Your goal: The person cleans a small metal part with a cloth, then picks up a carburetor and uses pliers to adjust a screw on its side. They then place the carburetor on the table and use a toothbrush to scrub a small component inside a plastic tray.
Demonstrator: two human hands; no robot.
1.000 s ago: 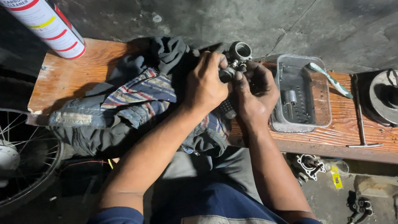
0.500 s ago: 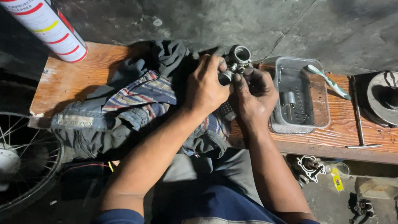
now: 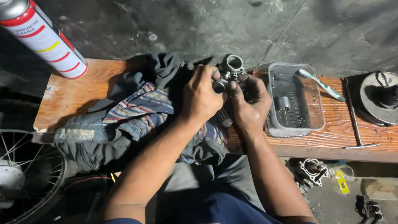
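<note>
Over the table [image 3: 314,146] edge, near the wall: a small metal carburettor body [image 3: 230,68] is held up just above the rags.
Left hand [image 3: 200,96]: clenched over the part's left side, fingers wrapped on top.
Right hand [image 3: 248,102]: closed on the part's lower right; exact fingertip contact cannot be told, it is hidden behind the part.
Handling: judged stiff cast metal, dense for its bulk, likely oily and slippery; round open throat on top looks thin-rimmed, so the solid body is the better place to be gripped.
Under the hands: heap of soft striped and dark rags [image 3: 128,115].
Right of it: clear plastic tray [image 3: 313,118] with small parts, toothbrush [image 3: 321,84] across its rim, round drum part [image 3: 388,98] further off.
Left: spray can [image 3: 38,35] upright-tilted, spoked wheel [image 3: 4,176] below the table.
Obstruction: tray is just beside the right hand; rags crowd the left.
</note>
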